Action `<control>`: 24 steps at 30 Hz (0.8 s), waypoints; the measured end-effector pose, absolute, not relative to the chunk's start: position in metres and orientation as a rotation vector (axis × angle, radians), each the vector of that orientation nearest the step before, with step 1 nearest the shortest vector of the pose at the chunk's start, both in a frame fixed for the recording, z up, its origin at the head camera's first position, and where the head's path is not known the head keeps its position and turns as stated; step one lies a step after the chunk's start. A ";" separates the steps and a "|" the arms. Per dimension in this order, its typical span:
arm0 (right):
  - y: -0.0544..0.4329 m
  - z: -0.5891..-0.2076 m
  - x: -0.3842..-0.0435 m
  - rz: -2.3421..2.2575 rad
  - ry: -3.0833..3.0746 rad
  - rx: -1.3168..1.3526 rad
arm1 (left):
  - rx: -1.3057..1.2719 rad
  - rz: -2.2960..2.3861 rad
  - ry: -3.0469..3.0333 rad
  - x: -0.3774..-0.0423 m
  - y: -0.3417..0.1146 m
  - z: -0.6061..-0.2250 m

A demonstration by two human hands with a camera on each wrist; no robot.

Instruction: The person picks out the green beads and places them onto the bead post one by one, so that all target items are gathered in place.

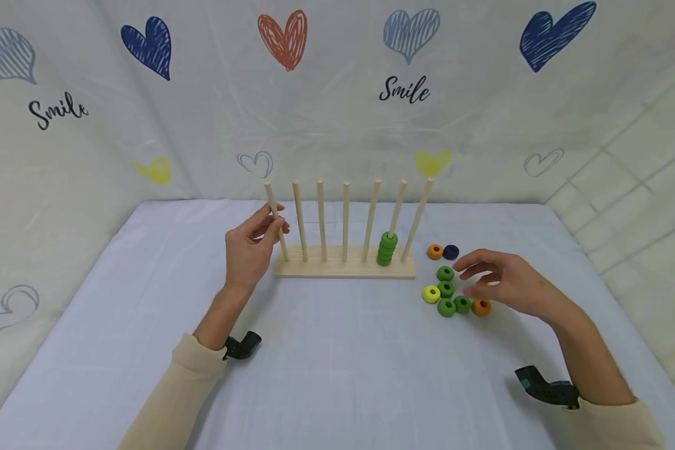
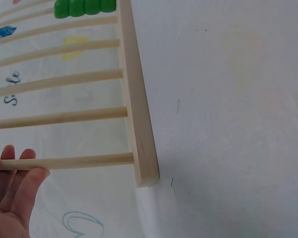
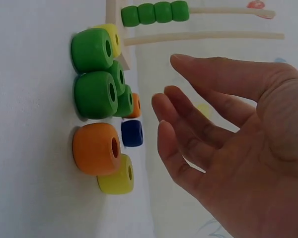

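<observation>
The left hand, left of centre in the head view, pinches the leftmost peg of a wooden rack between thumb and fingers. The rack's flat base lies across the middle of the frame and carries seven upright pegs; a stack of four green beads sits at the foot of the second peg from the right. Right of centre, the right hand hovers just above the loose beads, holding nothing, its fingers loosely bent with a wide gap to the thumb. To the right of the base lie four loose green beads, a dark blue bead touching an orange bead at the top of the group, a yellow bead on its left side, and another orange bead at its lower right. In the right wrist view, a second yellow bead shows at lower left, partly behind the nearer orange one. Everything stands on a white tablecloth.
</observation>
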State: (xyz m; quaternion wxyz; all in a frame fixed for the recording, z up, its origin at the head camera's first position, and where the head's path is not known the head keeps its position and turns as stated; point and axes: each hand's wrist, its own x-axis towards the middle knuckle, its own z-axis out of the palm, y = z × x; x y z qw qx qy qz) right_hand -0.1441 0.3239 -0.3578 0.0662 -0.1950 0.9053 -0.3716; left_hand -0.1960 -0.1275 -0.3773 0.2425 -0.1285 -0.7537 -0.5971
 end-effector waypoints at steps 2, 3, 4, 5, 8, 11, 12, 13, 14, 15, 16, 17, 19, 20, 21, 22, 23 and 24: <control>0.326 -0.361 -0.145 -1.093 2.705 -0.628 | -0.349 -1.634 -2.060 -0.196 -0.128 -0.378; 0.326 -0.362 -0.145 -1.078 2.692 -0.638 | -0.347 -1.630 -2.063 -0.196 -0.127 -0.379; 0.327 -0.362 -0.146 -1.069 2.681 -0.639 | -0.347 -1.627 -2.064 -0.196 -0.127 -0.379; 0.327 -0.363 -0.146 -1.059 2.672 -0.638 | -0.346 -1.624 -2.066 -0.196 -0.127 -0.379; 0.327 -0.363 -0.146 -1.031 2.636 -0.612 | -0.346 -1.617 -2.067 -0.196 -0.127 -0.379; 0.327 -0.364 -0.146 -1.026 2.598 -0.593 | -0.345 -1.614 -2.066 -0.195 -0.127 -0.379; 0.328 -0.364 -0.146 -1.026 2.586 -0.590 | -0.345 -1.615 -2.064 -0.195 -0.127 -0.379; 0.328 -0.364 -0.146 -1.031 2.574 -0.583 | -0.344 -1.616 -2.063 -0.196 -0.127 -0.379; 0.328 -0.365 -0.146 -1.030 2.567 -0.579 | -0.343 -1.613 -2.062 -0.196 -0.127 -0.379; 0.329 -0.365 -0.146 -1.032 2.559 -0.574 | -0.345 -1.614 -2.060 -0.196 -0.127 -0.379; 0.329 -0.365 -0.146 -1.034 2.552 -0.570 | -0.345 -1.613 -2.059 -0.196 -0.127 -0.379; 0.330 -0.365 -0.146 -1.032 2.550 -0.566 | -0.345 -1.612 -2.058 -0.195 -0.127 -0.378; 0.330 -0.365 -0.146 -1.033 2.545 -0.551 | -0.347 -1.614 -2.056 -0.195 -0.127 -0.378; 0.331 -0.365 -0.146 -1.027 2.543 -0.552 | -0.348 -1.612 -2.056 -0.195 -0.127 -0.378; 0.331 -0.366 -0.147 -1.023 2.542 -0.545 | -0.349 -1.612 -2.055 -0.195 -0.127 -0.378; 0.332 -0.367 -0.147 -1.015 2.539 -0.541 | -0.350 -1.614 -2.055 -0.195 -0.127 -0.378; 0.332 -0.368 -0.147 -1.006 2.536 -0.537 | -0.352 -1.615 -2.054 -0.195 -0.126 -0.378; 0.333 -0.369 -0.148 -0.993 2.534 -0.535 | -0.352 -1.617 -2.054 -0.196 -0.126 -0.378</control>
